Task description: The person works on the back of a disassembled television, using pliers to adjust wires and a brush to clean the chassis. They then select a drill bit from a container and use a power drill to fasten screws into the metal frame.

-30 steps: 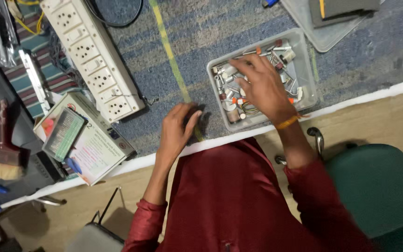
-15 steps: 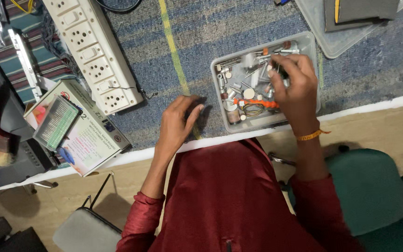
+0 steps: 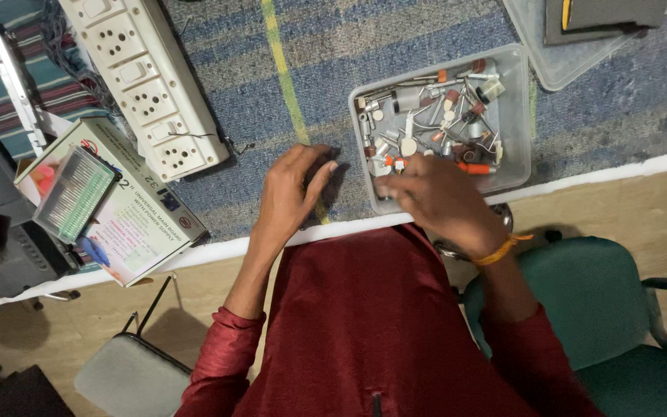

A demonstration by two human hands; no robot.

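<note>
A clear plastic tray (image 3: 517,116) holds several small rotary-tool bits and metal pieces on a blue-grey woven mat (image 3: 303,69). My right hand (image 3: 438,197) is blurred over the tray's near left corner, fingers pointing left; whether it holds a piece is hidden. An orange band sits on that wrist. My left hand (image 3: 291,189) rests palm down on the mat just left of the tray, fingers loosely bent, with nothing visible in it. Both arms wear dark red sleeves.
A white power strip (image 3: 148,93) lies at the upper left. A printed box (image 3: 140,232) with a clear case of bits (image 3: 71,193) on it sits at the left. Another clear container (image 3: 573,62) is at the top right. A green chair (image 3: 619,309) and grey stool (image 3: 133,378) stand below the table's white edge.
My right hand has come back from the tray's far right side to its near left corner. My left hand has stayed in place on the mat.
</note>
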